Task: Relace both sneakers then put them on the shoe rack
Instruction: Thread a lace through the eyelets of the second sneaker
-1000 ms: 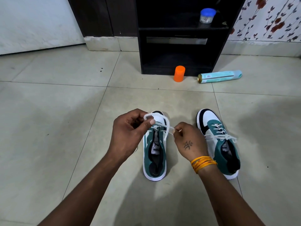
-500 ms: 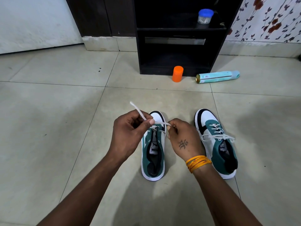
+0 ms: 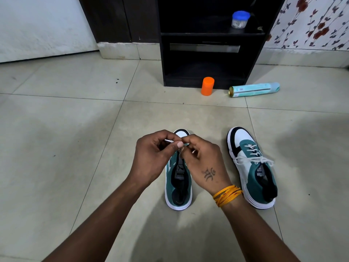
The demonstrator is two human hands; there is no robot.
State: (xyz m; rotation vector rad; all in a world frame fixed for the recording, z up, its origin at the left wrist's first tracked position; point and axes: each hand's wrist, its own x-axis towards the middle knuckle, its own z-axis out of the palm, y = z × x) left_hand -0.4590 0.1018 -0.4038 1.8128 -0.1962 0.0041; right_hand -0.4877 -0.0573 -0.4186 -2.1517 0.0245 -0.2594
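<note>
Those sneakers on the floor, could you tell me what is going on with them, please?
A person is relacing the left sneaker on the tiled floor. The left hand pinches the white lace tip, and the right hand works at the eyelets beside it. The right sneaker is already laced and tied. Neither is on the dark shoe rack yet.

teal-and-white sneakers [image 3: 253, 167], white lace [image 3: 169, 141], orange cap [image 3: 207, 86], floral-patterned wall [image 3: 311, 21]
</note>
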